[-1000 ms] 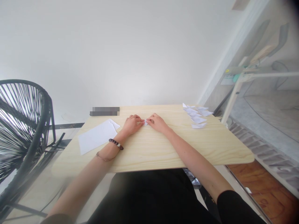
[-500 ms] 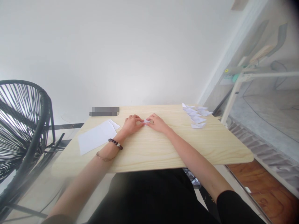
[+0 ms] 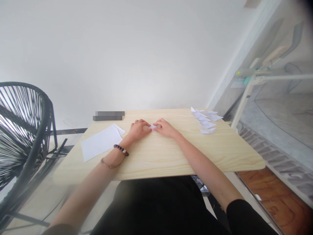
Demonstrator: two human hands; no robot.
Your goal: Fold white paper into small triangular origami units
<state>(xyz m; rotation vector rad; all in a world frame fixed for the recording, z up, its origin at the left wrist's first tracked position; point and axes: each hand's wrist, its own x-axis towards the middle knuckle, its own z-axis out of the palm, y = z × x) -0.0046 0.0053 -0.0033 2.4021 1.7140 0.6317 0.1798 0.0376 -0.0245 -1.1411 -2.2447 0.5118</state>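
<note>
A small piece of folded white paper (image 3: 152, 127) lies between my hands over the middle of the table (image 3: 156, 153). My left hand (image 3: 139, 129), with a beaded bracelet at the wrist, pinches its left side between thumb and fingers. From the other side, my right hand (image 3: 166, 127) grips the paper's right end in the same way. The fingertips hide much of its shape. Flat white sheets (image 3: 100, 143) rest beside my left wrist. Several folded paper boats (image 3: 205, 124) stand in a cluster at the table's right rear.
A dark, pixelated oblong thing (image 3: 109, 116) sits on the rear left of the table. To the left stands a black corded chair (image 3: 44, 117). A white metal frame (image 3: 245, 98) rises on the right, and a plain wall (image 3: 146, 58) backs the table.
My fingers have shifted slightly on the folded paper, and a bit more of it shows between them. The sheets and the paper boats stay where they were.
</note>
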